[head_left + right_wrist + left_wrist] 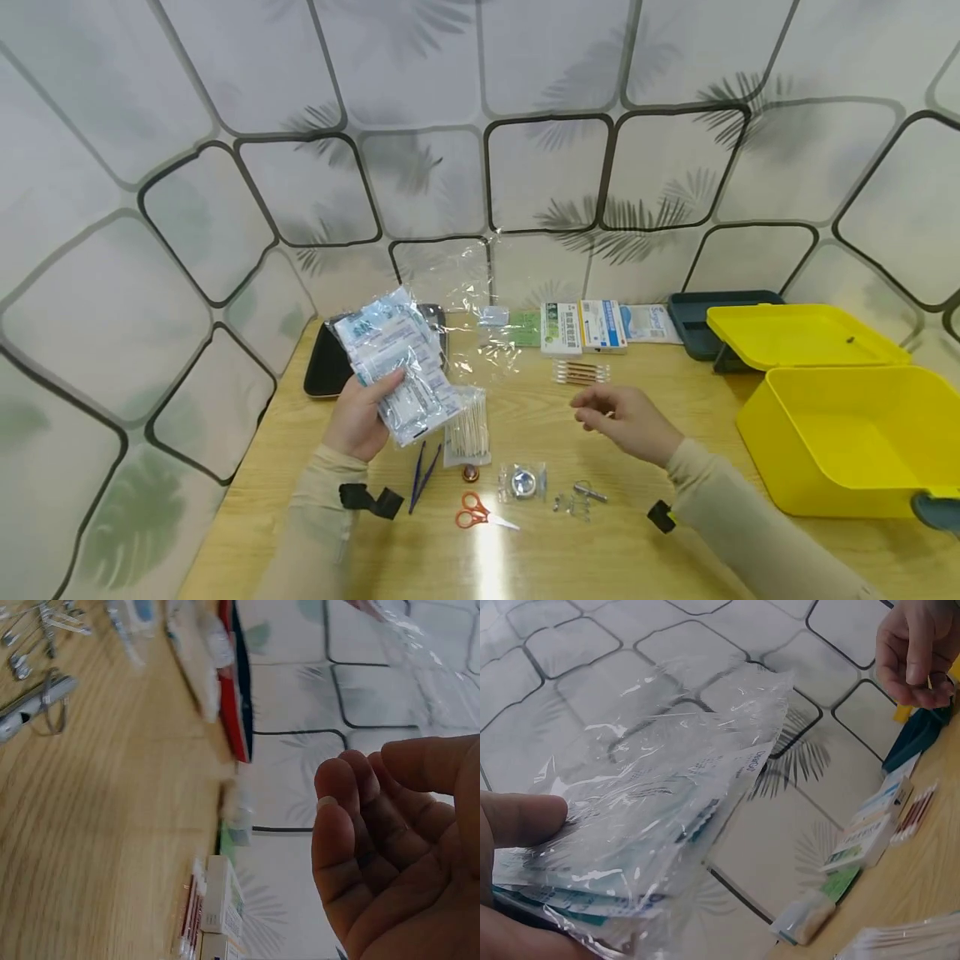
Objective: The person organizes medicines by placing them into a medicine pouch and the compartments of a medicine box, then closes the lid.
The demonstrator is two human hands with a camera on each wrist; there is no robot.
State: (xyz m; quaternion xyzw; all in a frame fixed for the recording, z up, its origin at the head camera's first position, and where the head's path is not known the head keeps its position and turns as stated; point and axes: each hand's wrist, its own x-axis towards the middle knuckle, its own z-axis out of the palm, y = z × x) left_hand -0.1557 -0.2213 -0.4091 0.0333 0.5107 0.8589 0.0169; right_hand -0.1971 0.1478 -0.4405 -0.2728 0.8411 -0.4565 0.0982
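Observation:
My left hand (360,423) holds a clear plastic bag of several flat white and blue packets (405,367), thumb on top and fingers beneath. The bag's loose upper part (472,292) spreads to the right, and in the left wrist view the crinkled film (667,772) covers the packets. My right hand (630,423) hovers over the table to the right with loosely curled fingers and holds nothing. In the right wrist view its fingers (337,832) bend toward the thumb. Red-brown swab sticks (581,372) lie just beyond this hand.
A yellow box (787,450) stands open at right. Small boxes (561,327) line the back. A black case (322,362) is behind the left hand. In front lie cotton swabs (468,429), tweezers (424,479), scissors (474,511), a wrapped roll (523,482) and safety pins (577,507).

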